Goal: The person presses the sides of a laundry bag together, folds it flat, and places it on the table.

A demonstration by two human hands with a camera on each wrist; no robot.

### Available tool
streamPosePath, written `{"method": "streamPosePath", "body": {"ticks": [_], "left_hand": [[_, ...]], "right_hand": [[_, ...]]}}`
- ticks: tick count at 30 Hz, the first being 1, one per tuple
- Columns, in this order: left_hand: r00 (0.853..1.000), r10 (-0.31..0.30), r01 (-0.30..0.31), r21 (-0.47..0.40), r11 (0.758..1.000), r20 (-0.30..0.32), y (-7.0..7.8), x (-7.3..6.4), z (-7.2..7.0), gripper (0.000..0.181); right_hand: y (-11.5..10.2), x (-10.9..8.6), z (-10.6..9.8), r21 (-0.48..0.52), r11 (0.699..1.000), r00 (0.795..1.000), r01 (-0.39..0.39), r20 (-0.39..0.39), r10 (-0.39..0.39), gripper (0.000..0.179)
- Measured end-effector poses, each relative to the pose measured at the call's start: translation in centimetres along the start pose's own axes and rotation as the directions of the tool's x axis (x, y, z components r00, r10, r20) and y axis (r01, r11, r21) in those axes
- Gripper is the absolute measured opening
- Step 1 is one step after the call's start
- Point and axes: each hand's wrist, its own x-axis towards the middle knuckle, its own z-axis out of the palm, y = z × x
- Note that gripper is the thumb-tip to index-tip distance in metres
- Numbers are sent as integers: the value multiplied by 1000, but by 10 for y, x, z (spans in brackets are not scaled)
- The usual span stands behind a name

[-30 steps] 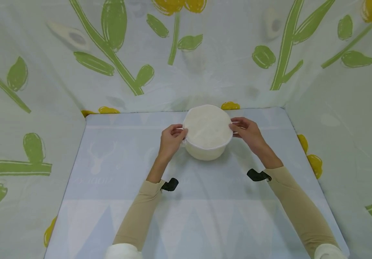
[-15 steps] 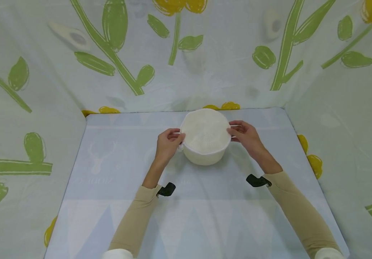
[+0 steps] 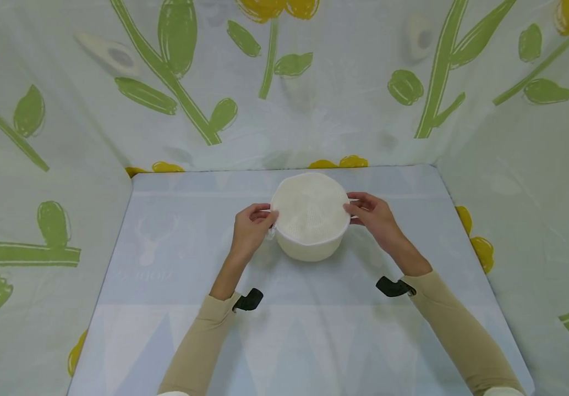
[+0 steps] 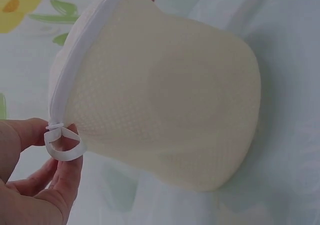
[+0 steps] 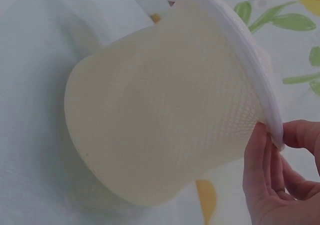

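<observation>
A round cream mesh bag (image 3: 311, 209) with a flat top and a white band (image 5: 248, 67) round its rim hangs between both hands, close over the table. My left hand (image 3: 251, 231) pinches the rim at its left side. A curved white plastic loop (image 4: 65, 146) sticks out from the rim beside the left fingers. On the opposite side, my right hand (image 3: 376, 220) pinches the rim between thumb and fingers. The mesh body sags below the band, and a faint round darker shape (image 4: 187, 90) shows through it in the left wrist view.
The table (image 3: 284, 335) has a pale blue patterned cover. White cloth walls (image 3: 334, 118) printed with green leaves and yellow flowers enclose its back and sides. A small black device (image 3: 248, 300) sits at the left wrist, and another black device (image 3: 393, 286) at the right.
Both hands have drawn the mesh bag back toward the person and slightly to the left. The pinch on each side of the rim has stayed the same.
</observation>
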Motion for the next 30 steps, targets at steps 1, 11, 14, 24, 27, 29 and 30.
{"method": "streamPosePath", "body": {"ticks": [1,11,14,24,27,29,30], "left_hand": [[1000,0,0,1,1000,2,0,-1,-1,31],[1000,-1,1,0,1000,11,-3,-15,-12,32],[1000,2,-2,1,1000,10,-4,-19,-15,33],[1000,-6,6,-14,1000,20,-9,-31,-24,34],[999,-13,13,-18,1000,29,-10,-35,-27,35],[999,-12,12,-20,1000,36,-12,-37,-29,35],[999,-9,10,-20,1000,37,-12,-38,-29,35]], "right_hand": [[0,-1,1,0,1000,1000,2,0,-2,49],[7,-10,11,16,1000,1000,3,3,-3,46],[9,-12,14,25,1000,1000,15,12,-15,45],[13,-20,21,40,999,999,35,41,-36,46],[15,-22,22,42,999,998,32,47,-33,46],[16,-23,23,31,999,999,25,45,-26,47],[17,-24,24,28,999,999,21,43,-23,47]]}}
